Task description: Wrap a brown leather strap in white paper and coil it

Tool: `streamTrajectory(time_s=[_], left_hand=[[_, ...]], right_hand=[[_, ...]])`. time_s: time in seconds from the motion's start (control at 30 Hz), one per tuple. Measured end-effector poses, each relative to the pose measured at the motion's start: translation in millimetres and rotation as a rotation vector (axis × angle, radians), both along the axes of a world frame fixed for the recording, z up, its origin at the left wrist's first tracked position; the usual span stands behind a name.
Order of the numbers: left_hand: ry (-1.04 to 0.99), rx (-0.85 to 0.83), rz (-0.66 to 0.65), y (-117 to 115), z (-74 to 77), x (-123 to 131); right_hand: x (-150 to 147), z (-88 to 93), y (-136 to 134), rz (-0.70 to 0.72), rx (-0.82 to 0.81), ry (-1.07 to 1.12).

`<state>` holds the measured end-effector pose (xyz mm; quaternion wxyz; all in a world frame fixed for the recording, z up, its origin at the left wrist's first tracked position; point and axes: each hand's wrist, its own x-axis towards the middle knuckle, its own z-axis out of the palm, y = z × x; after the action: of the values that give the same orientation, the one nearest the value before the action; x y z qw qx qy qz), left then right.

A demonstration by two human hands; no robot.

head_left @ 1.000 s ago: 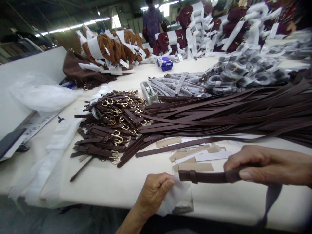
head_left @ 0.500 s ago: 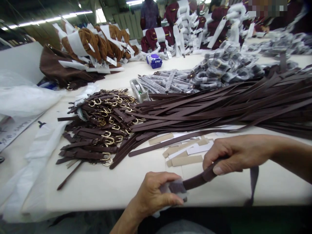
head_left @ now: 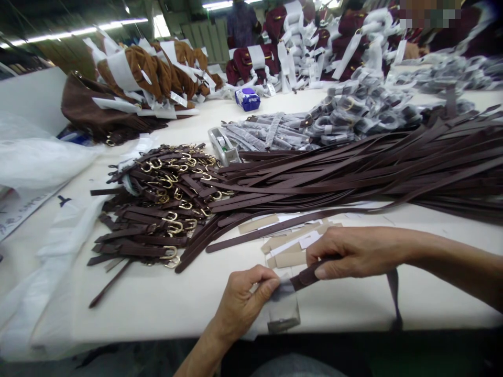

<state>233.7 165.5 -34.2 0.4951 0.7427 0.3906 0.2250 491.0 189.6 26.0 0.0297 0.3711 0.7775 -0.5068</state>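
Observation:
Low over the front of the table, my right hand is closed around a dark brown leather strap, thumb on top. The strap's tail hangs down behind that wrist. My left hand pinches a clear plastic sleeve at the strap's left end, thumb against index finger. The sleeve is smeared by motion, and how far the strap reaches inside it is hard to see. Just below the pinch is a greyish translucent piece whose kind I cannot make out.
Unwrapped brown straps lie in a long heap, with gold-buckled short straps at left. Card strips lie behind my hands. Plastic-wrapped straps, a tape dispenser, a blue packet and brown bags stand farther back.
My right hand has moved left with the strap, closer to my left hand. My left fingers have gone from a wide grasp round the plastic to a narrow pinch.

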Motion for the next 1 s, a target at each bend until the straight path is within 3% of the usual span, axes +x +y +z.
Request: streamTrajectory(time_s=[0.1,0.4,0.53,0.63,0.73,0.83,0.9,1.0], left_hand=[[0.008,0.083,-0.011,1.7,2.0,1.5],[0.024,0.440,-0.087,1.3,5.0,12.7],[0.077,0.313,-0.096,0.5,13.8,23.6],[0.102,0.212,0.024,1.7,17.8,24.4],[0.112,0.228,0.156,4.5,18.8,17.4],[0.130,0.159,0.106,6.9,19.6,9.4],[0.166,0.136,0.009,7.6,19.5,6.6],[0.253,0.208,-0.054,6.8,15.8,7.5]], right_hand=[[-5.2,-0.6,-2.2,-0.015,0.082,-0.033],[-22.2,-3.0,-6.6,-0.045,0.101,-0.001],[-34.4,4.5,-10.1,-0.069,0.199,-0.011],[-26.0,6.1,-7.6,-0.102,0.217,0.000],[-1.2,-4.7,-4.5,-0.067,-0.011,0.113],[21.3,-18.3,-6.0,-0.142,-0.284,0.206],[27.5,-19.9,-9.6,-0.201,-0.222,0.175],[20.7,-8.8,-16.5,-0.185,0.076,0.049]])
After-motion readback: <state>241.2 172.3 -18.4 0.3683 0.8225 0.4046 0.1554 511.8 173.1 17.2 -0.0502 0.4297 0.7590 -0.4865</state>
